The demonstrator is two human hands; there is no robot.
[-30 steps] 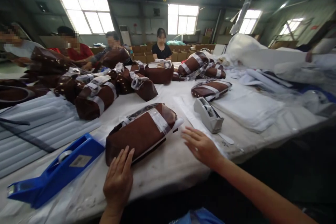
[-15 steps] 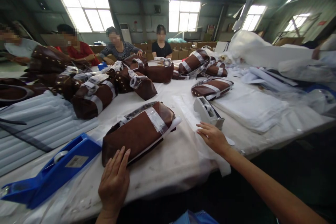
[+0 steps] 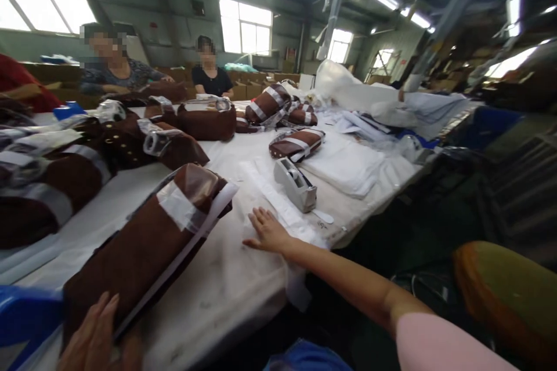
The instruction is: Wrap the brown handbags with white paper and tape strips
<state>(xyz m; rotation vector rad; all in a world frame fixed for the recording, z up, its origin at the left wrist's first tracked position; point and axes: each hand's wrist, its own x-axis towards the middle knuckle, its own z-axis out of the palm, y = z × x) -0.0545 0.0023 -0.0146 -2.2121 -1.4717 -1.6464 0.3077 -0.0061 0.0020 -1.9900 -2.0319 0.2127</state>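
Note:
A brown leather handbag (image 3: 134, 249) lies on its side before me, with a white band and clear film strapped around its far end. My left hand (image 3: 98, 330) rests against the bag's near end, its fingers stretched out and not wrapped around it. To the right, my right hand (image 3: 268, 231) is spread open over the white table cover, at the edge of some thin clear plastic sheets (image 3: 276, 200). Just beyond that hand stands a grey tape dispenser (image 3: 296, 185). Part of a blue tape dispenser (image 3: 30, 319) shows at the left edge, beside the bag.
Several wrapped brown bags (image 3: 204, 122) crowd the left and back of the table. One small bag (image 3: 296, 144) lies by a stack of white sheets (image 3: 348, 168). Two people (image 3: 212, 72) sit across the table. A stool with a padded seat (image 3: 509, 295) stands right.
My view has turned to the right, so things sit further left. My right hand has moved back from beside the grey dispenser and spread its fingers. My left hand stays on the bag.

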